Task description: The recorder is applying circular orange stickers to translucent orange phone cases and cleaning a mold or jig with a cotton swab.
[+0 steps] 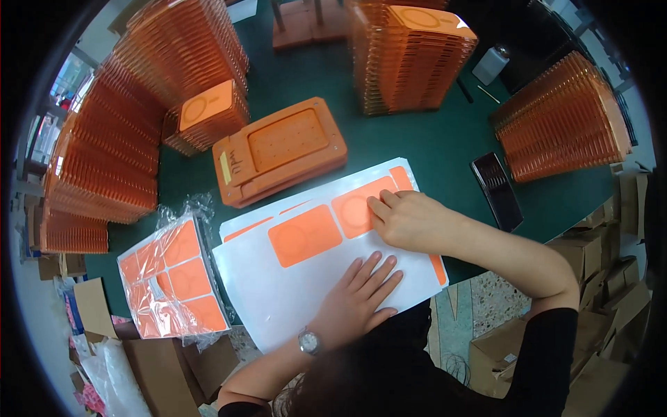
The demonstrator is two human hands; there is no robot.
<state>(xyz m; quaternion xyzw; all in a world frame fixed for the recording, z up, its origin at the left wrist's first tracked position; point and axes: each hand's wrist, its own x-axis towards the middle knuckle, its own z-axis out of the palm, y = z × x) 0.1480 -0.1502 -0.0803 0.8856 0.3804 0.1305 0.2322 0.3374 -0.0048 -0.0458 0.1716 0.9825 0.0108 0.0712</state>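
My left hand [360, 299] lies flat, fingers spread, on a white backing sheet [267, 306]. My right hand [410, 221] is closed, with its fingertips pinched at the right side of an orange sticker [352, 208] with a faint ring on it. How far that sticker is lifted is hard to see. Left of it a second orange sticker [304, 236] lies flat on the sheet. More sheets with orange patches show beneath. Beyond the sheets sits an orange block-like jig [288, 139] with a recessed, dotted bed.
Tall stacks of clear orange trays [104, 153] line the left side. Other stacks stand at the back [410, 62] and the right [563, 118]. A plastic-wrapped pack of orange stickers [177, 278] lies left. A dark phone [497, 191] and small bottle [490, 65] are on the right.
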